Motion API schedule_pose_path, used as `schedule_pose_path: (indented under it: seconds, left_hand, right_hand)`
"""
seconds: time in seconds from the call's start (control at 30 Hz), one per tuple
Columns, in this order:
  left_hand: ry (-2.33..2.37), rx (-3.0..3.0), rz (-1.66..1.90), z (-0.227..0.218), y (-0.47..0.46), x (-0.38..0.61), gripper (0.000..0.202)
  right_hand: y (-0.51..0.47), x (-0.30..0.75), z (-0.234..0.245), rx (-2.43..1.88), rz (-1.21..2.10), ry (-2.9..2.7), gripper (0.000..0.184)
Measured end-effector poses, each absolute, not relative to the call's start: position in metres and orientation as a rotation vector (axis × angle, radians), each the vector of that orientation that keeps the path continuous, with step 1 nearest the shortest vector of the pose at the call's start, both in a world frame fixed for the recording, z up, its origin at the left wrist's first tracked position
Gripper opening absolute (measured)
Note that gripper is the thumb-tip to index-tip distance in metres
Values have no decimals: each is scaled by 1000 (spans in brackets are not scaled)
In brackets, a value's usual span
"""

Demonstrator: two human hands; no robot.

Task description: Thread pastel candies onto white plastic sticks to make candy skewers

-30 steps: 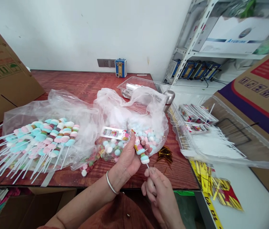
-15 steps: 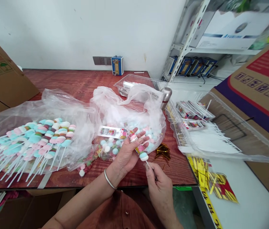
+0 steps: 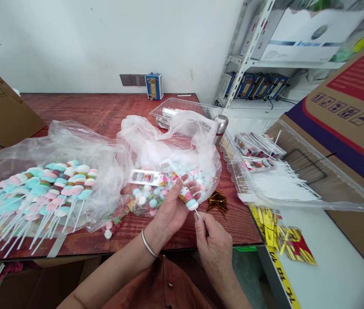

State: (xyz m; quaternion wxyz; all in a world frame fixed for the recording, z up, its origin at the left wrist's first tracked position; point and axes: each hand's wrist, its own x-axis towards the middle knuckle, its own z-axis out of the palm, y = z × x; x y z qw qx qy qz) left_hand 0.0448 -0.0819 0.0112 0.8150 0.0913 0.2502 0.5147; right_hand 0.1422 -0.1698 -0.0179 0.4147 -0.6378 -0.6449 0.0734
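Note:
My left hand (image 3: 172,211) holds a printed clear wrapper (image 3: 185,193) between its thumb and curved fingers. Inside the wrapper sits most of a marshmallow stick; a blue and white marshmallow end (image 3: 192,204) shows at the wrapper's lower mouth. Just below, my right hand (image 3: 214,240) pinches the thin white stick (image 3: 196,212). Beyond my left hand lies a stack of flat printed wrappers (image 3: 146,177). Loose pastel marshmallows (image 3: 151,198) are beside it, in and around a thin plastic bag (image 3: 172,148). Gold twist ties (image 3: 218,202) lie to the right of my hands.
Many marshmallow sticks (image 3: 49,184) are piled on plastic at the left. A clear tray (image 3: 298,205) at the right holds white sticks and wrapped packs. A metal flask (image 3: 221,128) stands behind. Cardboard boxes (image 3: 346,124) flank both sides; yellow tie packs (image 3: 293,244) lie at the right.
The wrapper has come further down over the marshmallows, and my left thumb has closed onto it. My right hand still grips the stick. The whole view has shifted slightly.

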Motion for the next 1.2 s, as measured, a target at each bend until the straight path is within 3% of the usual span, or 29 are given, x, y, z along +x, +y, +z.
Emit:
schedule_pose_path:
  seconds: [0.23,0.3,0.47,0.53,0.77,0.9,1.2]
  left_hand:
    - [528,134,1121,15,-67,37,21]
    - [507,143,1130,13,-70,40,24]
    - [480,127,1080,9,-76,46,31]
    - [473,145,1074,8,-80,50,31]
    - [527,195,1065,11,-93,60,35]
    - [545,149,1102,6,-80,49,33]
    - [581,1,1114,5,-67,46,24]
  right_hand:
    - [-172,141,-23,-1592,-117,-1650,16]
    - [-175,141,-20,-1589,85,-1620,19]
    - [-180,139,-13,-1484,1019,-1105,32]
    - [-179,137,-13,-1430,1139,-990,35]
    - [-166,131,-14,-1637,485,-1335,25]
    - [-169,138,-14,-1633,563,-1367,19]
    - [-177,144,-16,-1524,982,-1161,32]
